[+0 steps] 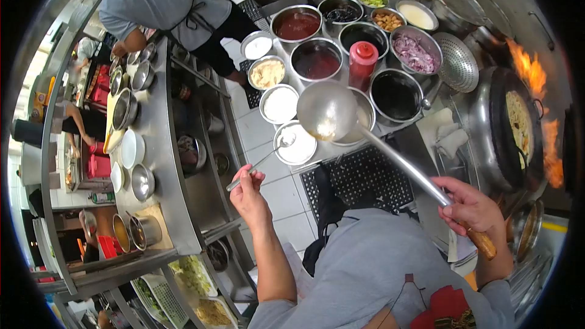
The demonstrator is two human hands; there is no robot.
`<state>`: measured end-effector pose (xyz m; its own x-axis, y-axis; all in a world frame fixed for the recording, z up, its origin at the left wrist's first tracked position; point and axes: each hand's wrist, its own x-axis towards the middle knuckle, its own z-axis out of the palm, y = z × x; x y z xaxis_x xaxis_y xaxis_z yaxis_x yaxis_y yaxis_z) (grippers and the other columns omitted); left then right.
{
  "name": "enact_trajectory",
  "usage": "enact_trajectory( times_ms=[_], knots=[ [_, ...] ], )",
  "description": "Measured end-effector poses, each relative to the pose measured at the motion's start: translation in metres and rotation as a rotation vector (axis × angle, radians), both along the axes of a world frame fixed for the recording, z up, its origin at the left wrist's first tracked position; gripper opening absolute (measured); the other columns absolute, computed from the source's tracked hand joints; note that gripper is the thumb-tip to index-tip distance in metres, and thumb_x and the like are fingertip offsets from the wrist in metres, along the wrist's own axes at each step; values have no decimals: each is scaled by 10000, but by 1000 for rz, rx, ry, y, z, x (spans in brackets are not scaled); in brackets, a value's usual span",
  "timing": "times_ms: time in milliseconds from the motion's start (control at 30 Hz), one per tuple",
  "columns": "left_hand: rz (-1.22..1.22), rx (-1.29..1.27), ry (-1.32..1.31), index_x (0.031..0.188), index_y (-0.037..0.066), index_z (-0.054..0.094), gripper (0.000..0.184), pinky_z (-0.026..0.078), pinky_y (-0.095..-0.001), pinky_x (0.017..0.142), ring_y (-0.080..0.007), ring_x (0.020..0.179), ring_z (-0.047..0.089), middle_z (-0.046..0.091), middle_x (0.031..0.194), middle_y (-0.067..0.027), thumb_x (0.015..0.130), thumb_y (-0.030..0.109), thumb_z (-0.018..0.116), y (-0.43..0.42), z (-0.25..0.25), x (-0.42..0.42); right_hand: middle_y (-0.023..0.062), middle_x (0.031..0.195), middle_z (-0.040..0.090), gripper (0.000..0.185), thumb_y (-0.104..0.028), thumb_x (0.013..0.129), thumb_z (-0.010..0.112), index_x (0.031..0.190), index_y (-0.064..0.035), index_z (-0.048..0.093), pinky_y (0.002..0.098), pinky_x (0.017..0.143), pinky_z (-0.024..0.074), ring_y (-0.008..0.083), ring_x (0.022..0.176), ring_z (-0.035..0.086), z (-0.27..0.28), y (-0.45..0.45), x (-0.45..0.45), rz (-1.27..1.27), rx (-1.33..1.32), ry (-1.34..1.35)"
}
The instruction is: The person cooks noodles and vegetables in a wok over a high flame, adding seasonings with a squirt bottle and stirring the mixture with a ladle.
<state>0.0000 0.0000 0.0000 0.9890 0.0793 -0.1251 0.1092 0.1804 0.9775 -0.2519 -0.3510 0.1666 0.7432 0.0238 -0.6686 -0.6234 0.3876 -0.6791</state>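
My right hand [466, 207] is closed round the handle of a large metal ladle [329, 109], whose bowl hangs over the containers of ingredients. In my left hand [248, 192] is a small metal spoon [285, 141], gripped by its handle end. The spoon's tip is at a bowl of white powder [297, 152]. Just behind that stands another bowl of white powder [280, 105], and farther back a bowl of pale yellowish paste [267, 74]. Beside the ladle stands a red squeeze bottle [363, 64].
At right, a wok [518, 128] holding food sits beside tall flames [536, 73]. Pots of dark and red sauce [297, 24], chopped onion [416, 53] and a perforated strainer [457, 61] crowd the station. A steel counter [173, 195] runs along the left; a co-worker [158, 6] stands at the back.
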Motion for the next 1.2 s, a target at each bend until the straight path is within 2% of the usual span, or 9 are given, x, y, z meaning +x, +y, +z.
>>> enact_trajectory(
  times_ms=[200,300,400,500,667,867,1000,1133,1200],
  knots=[
    [-23,594,-635,1072,-63,665,183,525,-274,744,-141,822,638,658,945,-80,1020,71,551,-60,10,50,63,759,552,592,-43,959,559,1505,-17,334,213,397,426,77,466,519,1,3,1,-34,182,-68],
    [-187,911,-607,1049,-37,691,192,537,-316,782,-240,855,686,668,1001,-160,999,99,565,-83,-26,83,83,777,534,588,-45,962,538,1511,-25,329,236,374,420,86,459,499,-3,2,-11,-211,405,-138],
    [-209,741,-488,1065,-16,703,200,509,-387,856,-317,944,647,675,1025,-181,944,121,619,-88,-71,97,90,818,535,596,-53,960,524,1523,-62,328,253,360,409,90,444,467,-4,-3,-37,-499,600,-339],
    [-218,944,-598,1242,-42,606,452,456,-427,987,-351,1098,594,616,1220,-217,864,160,753,-79,-48,83,81,854,544,598,-79,957,528,1523,-97,337,252,364,400,94,443,453,14,-21,-77,-813,248,-520],
    [-241,877,-784,1442,-38,451,719,372,-461,1104,-387,1290,487,531,1375,-237,851,196,787,-123,4,57,29,801,554,575,-67,909,538,1467,-78,398,273,392,406,100,477,495,55,-90,-162,-873,-794,35],
    [-483,808,-614,1529,-67,227,1064,329,-451,1149,-425,1377,418,410,1483,-314,801,431,823,-260,-14,96,61,762,599,585,-76,866,548,1439,-80,428,317,440,456,142,503,553,-6,-192,-258,-749,-897,389],
    [-551,838,-468,1525,-59,240,1188,332,-423,1150,-411,1392,412,397,1494,-324,709,548,855,-304,-21,98,161,871,658,549,-96,886,532,1414,-5,414,380,559,517,226,590,626,-19,-183,-268,-612,-1245,572],
    [-515,832,-516,1469,97,423,1002,130,-692,1130,-358,1354,481,535,1441,-129,681,517,877,-323,-32,96,85,784,575,449,-93,899,552,1327,-7,442,336,516,488,161,585,581,-28,-158,-272,-949,-733,279],
    [-432,965,-532,1450,86,451,976,148,-687,1138,-369,1333,495,551,1421,-129,695,565,841,-326,-32,91,75,779,570,476,-76,887,565,1341,-11,437,320,491,476,151,576,572,-36,-156,-282,-1130,-552,102]
  ],
)
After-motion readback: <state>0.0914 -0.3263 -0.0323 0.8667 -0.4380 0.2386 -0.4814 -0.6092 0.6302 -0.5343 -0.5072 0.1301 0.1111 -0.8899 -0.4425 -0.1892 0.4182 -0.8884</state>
